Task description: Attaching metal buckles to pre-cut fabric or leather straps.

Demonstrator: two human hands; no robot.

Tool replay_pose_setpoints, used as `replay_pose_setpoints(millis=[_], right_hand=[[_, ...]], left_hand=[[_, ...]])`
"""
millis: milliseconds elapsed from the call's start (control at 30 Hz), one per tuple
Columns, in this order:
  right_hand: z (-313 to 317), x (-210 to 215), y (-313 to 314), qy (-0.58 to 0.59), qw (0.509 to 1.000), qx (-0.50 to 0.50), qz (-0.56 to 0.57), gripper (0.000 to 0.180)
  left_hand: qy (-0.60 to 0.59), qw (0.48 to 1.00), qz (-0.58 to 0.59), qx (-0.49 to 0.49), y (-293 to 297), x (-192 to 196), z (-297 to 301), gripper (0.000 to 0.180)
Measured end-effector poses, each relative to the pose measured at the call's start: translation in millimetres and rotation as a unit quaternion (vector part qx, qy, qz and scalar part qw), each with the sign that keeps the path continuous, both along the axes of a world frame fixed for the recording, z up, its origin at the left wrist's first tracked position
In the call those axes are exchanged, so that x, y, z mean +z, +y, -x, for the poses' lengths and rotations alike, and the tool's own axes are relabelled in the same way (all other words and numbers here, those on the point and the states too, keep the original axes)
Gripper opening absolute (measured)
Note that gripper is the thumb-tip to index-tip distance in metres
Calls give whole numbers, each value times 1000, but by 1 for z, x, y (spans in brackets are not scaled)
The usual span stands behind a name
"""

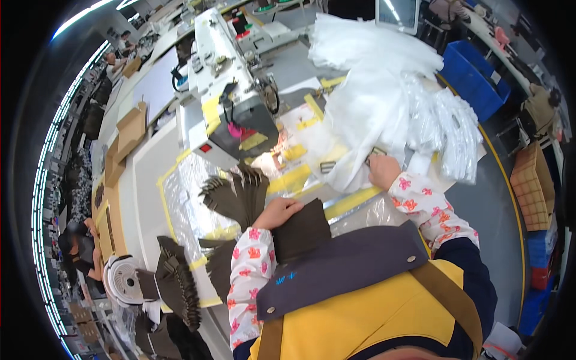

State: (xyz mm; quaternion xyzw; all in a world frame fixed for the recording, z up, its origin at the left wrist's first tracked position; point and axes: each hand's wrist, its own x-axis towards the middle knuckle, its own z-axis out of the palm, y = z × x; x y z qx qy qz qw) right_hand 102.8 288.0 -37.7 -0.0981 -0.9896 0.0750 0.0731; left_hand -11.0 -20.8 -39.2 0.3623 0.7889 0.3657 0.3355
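- Workshop floor: long rows of tables run off to the left under strip lights; other people sit at work at the far left and far right.
- Table (150,174): pale top, marked off with yellow tape; a clear plastic sheet covers part of it.
- Sewing machine (231,90): white, at the table's far side, patched with yellow tape.
- Brown pieces (237,192): dark fabric cut-outs fanned out in front of the machine; a second fan (177,282) lies near the table's left front edge.
- Left hand (277,211): rests on the stack of brown pieces, fingers curled over one piece's edge; floral sleeve.
- Right hand (383,171): reaches to the heap of plastic bags (384,102); fingertips pinch a small dark label (377,153) at the heap's lower edge.
- Second label (327,167): lies on the table just left of the right hand.
- Fan (123,281): small, white, at the left front corner.
- Cardboard boxes (129,135): open, along the table's left side.
- Blue bin (474,75): on the floor, to the right beyond the bags.
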Motion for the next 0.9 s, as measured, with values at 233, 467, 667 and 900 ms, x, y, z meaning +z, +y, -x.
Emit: replay_pose_setpoints(millis=[233, 467, 667, 900], right_hand=[[3, 47, 11, 157, 982, 102, -19, 7], [31, 75, -55, 194, 929, 250, 191, 9], [52, 70, -93, -25, 752, 200, 628, 15], [62, 54, -123, -142, 659, 213, 707, 10]], left_hand=[[253, 966, 28, 41, 19, 6, -29, 19], [271, 913, -136, 272, 2, 41, -21, 12], [70, 925, -256, 271, -9, 34, -17, 14], [-60, 916, -307, 251, -11, 30, -21, 15]])
